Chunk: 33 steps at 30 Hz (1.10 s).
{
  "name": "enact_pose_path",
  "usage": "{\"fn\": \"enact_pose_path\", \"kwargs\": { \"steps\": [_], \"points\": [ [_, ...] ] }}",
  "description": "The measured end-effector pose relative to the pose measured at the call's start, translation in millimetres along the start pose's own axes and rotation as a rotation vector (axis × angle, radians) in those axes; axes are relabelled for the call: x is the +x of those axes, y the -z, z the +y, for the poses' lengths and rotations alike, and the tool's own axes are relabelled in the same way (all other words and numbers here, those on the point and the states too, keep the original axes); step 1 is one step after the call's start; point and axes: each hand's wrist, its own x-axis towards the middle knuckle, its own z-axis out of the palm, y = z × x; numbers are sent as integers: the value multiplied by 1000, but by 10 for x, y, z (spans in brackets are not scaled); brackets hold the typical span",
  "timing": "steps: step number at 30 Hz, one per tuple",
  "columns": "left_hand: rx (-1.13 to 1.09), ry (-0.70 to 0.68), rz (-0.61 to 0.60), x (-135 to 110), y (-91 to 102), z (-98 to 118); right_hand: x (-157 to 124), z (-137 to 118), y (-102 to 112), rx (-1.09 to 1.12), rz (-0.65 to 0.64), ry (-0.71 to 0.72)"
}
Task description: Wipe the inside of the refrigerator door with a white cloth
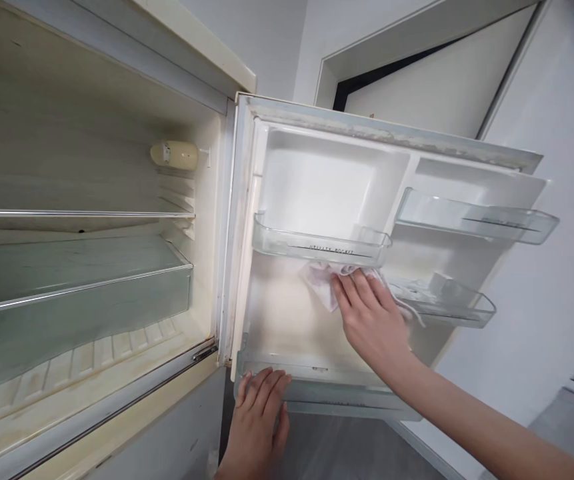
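Note:
An open fridge door (287, 320) faces me, its white inner liner bare below a clear bin. My right hand (369, 317) presses a crumpled white cloth (324, 280) flat against that liner, just under the clear door bin (319, 245) marked with small lettering. The fingers are spread over the cloth. My left hand (259, 417) rests with its fingers over the bottom edge of the door, at the lowest door shelf (317, 383).
Two more clear door bins (477, 220) (447, 303) hang at the right; the lower one holds a small white object. The fridge interior (91, 220) at the left has glass shelves and a lamp housing (174, 155). A white wall and door frame stand behind.

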Motion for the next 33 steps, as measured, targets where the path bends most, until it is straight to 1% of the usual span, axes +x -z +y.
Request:
{"fn": "enact_pose_path", "kwargs": {
  "steps": [2,4,6,8,10,11,12,13,15,16,18,20,22,23,25,27,30,33],
  "points": [
    [4,-1,1,3,31,4,-96,27,-149,-79,10,40],
    [-12,2,-7,22,73,21,-232,36,-294,-243,-14,96],
    [-53,39,5,46,114,47,-365,54,-400,-429,-76,171],
    [-100,75,31,65,141,72,-479,101,-471,-545,-188,313],
    [-128,92,56,73,149,89,-562,171,-526,-529,-298,511],
    [-133,92,63,74,147,93,-583,203,-550,-488,-336,583],
    [-133,95,73,74,143,92,-586,228,-572,-448,-364,623],
    [-127,93,73,73,136,89,-564,241,-590,-420,-380,631],
    [-111,87,71,72,124,75,-441,228,-614,-416,-368,570],
    [-104,78,63,73,120,68,-340,205,-621,-429,-332,520],
    [-98,74,54,78,117,59,-89,145,-633,-451,-212,409],
    [-104,93,72,87,121,57,164,88,-663,-443,-99,275],
    [-110,102,88,98,128,59,344,39,-734,-416,-45,165],
    [-113,107,99,103,132,59,392,13,-787,-406,-27,138],
    [-115,98,106,111,138,59,401,-47,-913,-398,1,155],
    [-115,88,112,118,140,58,320,-117,-1038,-397,-12,241],
    [-115,90,124,128,141,62,115,-196,-1158,-386,-131,371],
    [-123,89,126,133,145,71,-110,-163,-1199,-340,-287,493]
  ]
}}
